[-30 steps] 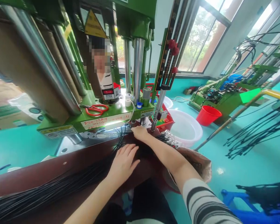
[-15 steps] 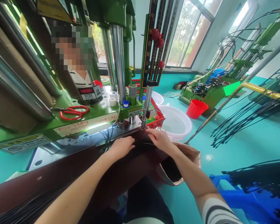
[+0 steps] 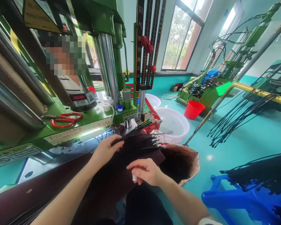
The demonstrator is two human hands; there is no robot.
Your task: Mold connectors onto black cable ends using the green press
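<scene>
My left hand (image 3: 109, 147) is closed, thumb against fingers, on a bundle of thin black cables (image 3: 131, 132) that slants up to the right, tips lifted off the brown board (image 3: 67, 168). More black cables with silvery metal ends (image 3: 153, 140) lie just below it, at the board's right end. My right hand (image 3: 146, 171) hovers apart from the cables, over the near edge of the board. Its fingers are loosely bent, the index reaching left, and no cable shows in them. A white wrap (image 3: 134, 177) is on one fingertip.
The green press (image 3: 89, 125) stands beyond the board, with red-handled scissors (image 3: 66, 119) on its bed. At the right are a paper-lined bin (image 3: 193, 164), a white tub (image 3: 175, 123), a red bucket (image 3: 194, 110) and a blue stool (image 3: 227, 200) under black cables.
My right hand has left the cables by the press and come down toward me. My left hand has shifted slightly left, and the metal cable ends now show. The view has turned slightly right.
</scene>
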